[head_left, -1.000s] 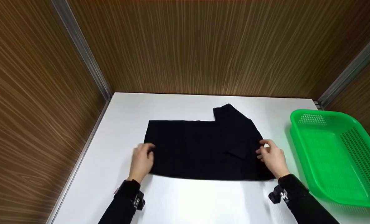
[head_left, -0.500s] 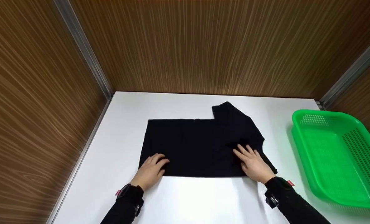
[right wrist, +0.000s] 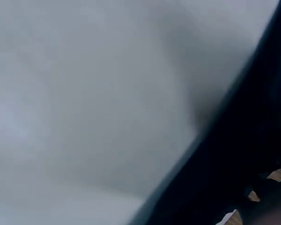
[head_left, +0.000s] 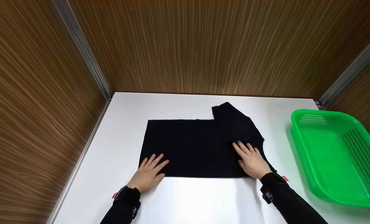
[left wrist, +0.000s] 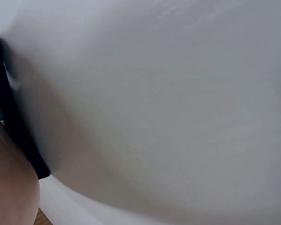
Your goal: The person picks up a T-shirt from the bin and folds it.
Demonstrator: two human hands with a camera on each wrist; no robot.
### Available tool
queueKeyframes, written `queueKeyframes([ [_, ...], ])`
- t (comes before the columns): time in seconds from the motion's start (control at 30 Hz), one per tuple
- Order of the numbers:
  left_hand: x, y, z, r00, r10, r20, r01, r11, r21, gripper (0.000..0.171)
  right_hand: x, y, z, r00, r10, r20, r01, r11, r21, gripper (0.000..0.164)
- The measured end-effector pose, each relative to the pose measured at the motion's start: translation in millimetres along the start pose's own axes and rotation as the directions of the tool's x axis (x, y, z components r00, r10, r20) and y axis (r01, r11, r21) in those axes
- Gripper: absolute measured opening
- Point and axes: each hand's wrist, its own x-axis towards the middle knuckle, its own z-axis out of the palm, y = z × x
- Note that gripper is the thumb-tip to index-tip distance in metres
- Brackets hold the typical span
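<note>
A black T-shirt lies folded on the white table, its long near edge running between my two hands. One short sleeve sticks up at its far right. My left hand rests on the near left corner, fingers spread flat. In the left wrist view, part of that hand shows beside the dark cloth's edge. Over on the right part of the shirt, my right hand presses down with straight fingers. Dark cloth fills the right side of the right wrist view.
A green plastic basket with perforated sides stands on the table at the right. Wood-grain panels enclose the table at the back, left and right, joined by metal corner strips.
My left hand has come down to the shirt's near left corner and flattened. My right hand has shifted left from the shirt's right edge onto the cloth, its fingers now straight.
</note>
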Motion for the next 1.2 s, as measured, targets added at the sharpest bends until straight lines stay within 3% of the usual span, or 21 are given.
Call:
queueKeyframes([
  [0.1, 0.0, -3.0, 3.7, 1.000, -0.009, 0.010, 0.009, 1.000, 0.000, 0.052, 1.4, -0.4, 1.2, 0.998, 0.037, 0.053, -0.039, 0.999, 0.034, 0.068],
  [0.17, -0.6, -6.0, 6.0, 1.000, -0.022, 0.015, 0.022, 1.000, 0.001, 0.053, -1.5, 0.7, 2.5, 0.998, 0.040, 0.043, -0.041, 0.999, 0.027, 0.067],
  [0.4, -2.0, -7.8, 5.4, 1.000, -0.021, 0.012, 0.021, 1.000, -0.012, 0.053, -1.0, 6.1, 9.3, 0.992, 0.032, -0.121, -0.040, 0.997, -0.071, 0.033],
  [0.5, -1.8, -5.7, 5.3, 1.000, -0.010, 0.014, 0.011, 0.999, -0.032, 0.053, 7.2, 5.1, 8.5, 0.995, 0.026, -0.097, -0.035, 0.995, -0.094, 0.042],
  [0.63, -1.4, -6.0, 8.3, 1.000, -0.018, 0.019, 0.019, 1.000, -0.022, 0.053, 11.9, 2.7, 5.9, 0.999, 0.045, 0.007, -0.045, 0.999, -0.027, 0.060],
  [0.8, -2.2, -4.9, 7.5, 1.000, -0.019, 0.020, 0.020, 1.000, -0.021, 0.053, -6.6, 6.7, 3.5, 0.995, 0.051, 0.085, -0.055, 0.998, 0.044, 0.053],
  [0.9, -3.0, -1.4, 2.0, 1.000, 0.003, 0.026, -0.002, 1.000, -0.016, 0.053, -20.4, 11.3, 1.7, 0.997, 0.015, 0.070, -0.017, 0.999, 0.034, 0.051],
  [1.03, -1.0, 4.9, -8.8, 0.999, 0.033, 0.006, -0.033, 0.999, 0.040, 0.045, -29.0, 16.4, -0.8, 0.999, -0.042, -0.011, 0.042, 0.999, -0.033, 0.052],
  [1.2, 6.7, 10.8, -15.5, 0.999, 0.024, -0.048, -0.018, 0.993, 0.116, 0.042, -23.5, 19.4, -4.3, 0.999, -0.017, -0.032, 0.014, 0.994, -0.108, 0.056],
])
